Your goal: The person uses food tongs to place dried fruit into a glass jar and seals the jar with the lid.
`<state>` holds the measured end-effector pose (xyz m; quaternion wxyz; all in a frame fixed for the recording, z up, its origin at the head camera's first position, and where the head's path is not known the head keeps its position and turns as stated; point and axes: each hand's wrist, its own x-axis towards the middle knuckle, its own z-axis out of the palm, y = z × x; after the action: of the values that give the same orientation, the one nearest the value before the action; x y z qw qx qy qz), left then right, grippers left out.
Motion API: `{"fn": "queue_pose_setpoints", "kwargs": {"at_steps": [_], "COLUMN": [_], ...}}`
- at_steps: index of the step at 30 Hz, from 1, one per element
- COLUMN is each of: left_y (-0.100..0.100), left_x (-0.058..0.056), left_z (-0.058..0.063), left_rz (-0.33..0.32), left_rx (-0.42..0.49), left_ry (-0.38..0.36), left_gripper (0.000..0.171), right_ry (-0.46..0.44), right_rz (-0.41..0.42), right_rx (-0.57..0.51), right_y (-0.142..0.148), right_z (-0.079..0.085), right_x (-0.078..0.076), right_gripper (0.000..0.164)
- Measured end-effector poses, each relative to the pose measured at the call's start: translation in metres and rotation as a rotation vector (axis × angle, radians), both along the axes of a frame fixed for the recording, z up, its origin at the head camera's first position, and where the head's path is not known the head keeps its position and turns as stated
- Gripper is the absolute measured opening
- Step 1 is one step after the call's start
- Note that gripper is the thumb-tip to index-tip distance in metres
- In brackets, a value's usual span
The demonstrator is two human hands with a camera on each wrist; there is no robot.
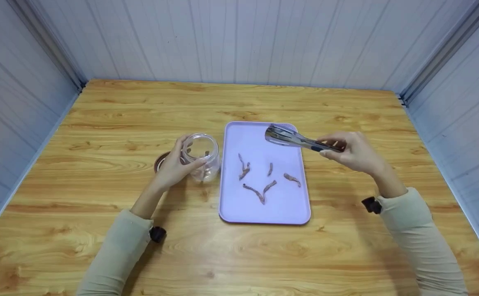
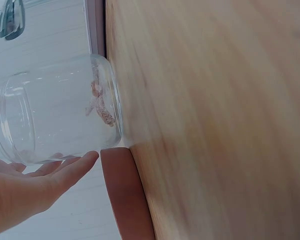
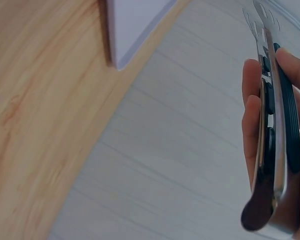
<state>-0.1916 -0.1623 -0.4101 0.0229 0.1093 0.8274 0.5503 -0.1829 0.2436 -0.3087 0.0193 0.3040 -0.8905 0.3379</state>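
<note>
My left hand [image 1: 173, 169] grips a clear jar [image 1: 211, 169] near its open rim, with the thumb on the near side. Thin brown dried pieces [image 2: 105, 112] lie at the bottom of the jar in the left wrist view. My right hand [image 1: 356, 154] holds metal serving tongs [image 1: 291, 137] by their dark-padded handles. The slotted ends hang over the far right part of a pale purple tray [image 1: 239, 211]; the right wrist view shows the tong arms close together, with nothing visible between the tips. Several twisted brown dried pieces [image 1: 260, 195] are spread over the tray.
A reddish-brown lid [image 2: 127, 195] lies on the table beside the jar, partly hidden behind my left hand in the head view. The jar stands close to the tray's left edge. Pale panel walls [image 1: 223, 41] enclose the wooden table [image 1: 264, 263] at the back and sides.
</note>
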Motion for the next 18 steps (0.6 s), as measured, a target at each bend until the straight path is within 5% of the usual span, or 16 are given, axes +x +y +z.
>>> {"fn": "queue_pose_setpoints", "kwargs": {"at_steps": [7,18], "left_y": [0.0,0.0], "left_x": [0.001,0.001], "left_z": [0.0,0.0], "left_rz": [0.013,0.017], "left_rx": [-0.02,-0.022], "left_ry": [-0.001,0.01], "left_gripper": [0.08,0.08], "right_ry": [-0.103,-0.228], "right_rz": [-0.001,-0.033], "right_rx": [0.014,0.066], "right_y": [0.012,0.034], "right_z": [-0.021,-0.079], "right_x": [0.0,-0.019], "right_gripper": [0.023,0.025]}}
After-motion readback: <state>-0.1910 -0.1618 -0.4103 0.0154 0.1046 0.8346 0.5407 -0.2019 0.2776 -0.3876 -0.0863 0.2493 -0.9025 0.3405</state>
